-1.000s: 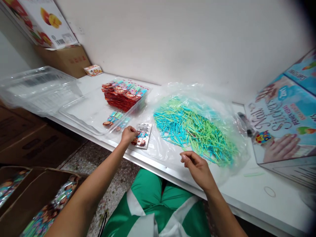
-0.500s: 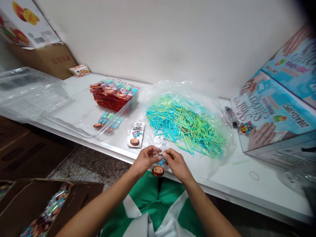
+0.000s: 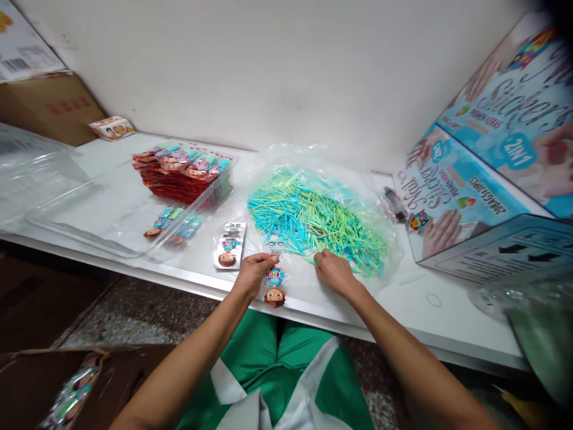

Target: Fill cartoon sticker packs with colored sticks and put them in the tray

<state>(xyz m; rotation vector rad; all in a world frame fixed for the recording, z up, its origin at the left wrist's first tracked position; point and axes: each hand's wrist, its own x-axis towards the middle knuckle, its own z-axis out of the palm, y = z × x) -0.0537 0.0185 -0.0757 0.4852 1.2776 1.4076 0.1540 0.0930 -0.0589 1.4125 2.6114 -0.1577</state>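
Observation:
My left hand pinches the top end of a small clear packet printed with a cartoon child's face, over the table's front edge. Curled at the near edge of a heap of thin green and blue plastic sticks is my right hand. A thin green stick shows at its fingertips, which are closed and partly hidden. The heap rests on a clear plastic bag. Left of my left hand lies a small pile of silvery packets with the same print.
A clear tray at the left holds a tall stack of red packets and a few loose ones. Printed cartons stand at the right, with a rubber band on the table before them. An open brown box sits below left.
My right hand has let go of the packet and moved right to the sticks. The left hand still holds the packet. The view has shifted to the right.

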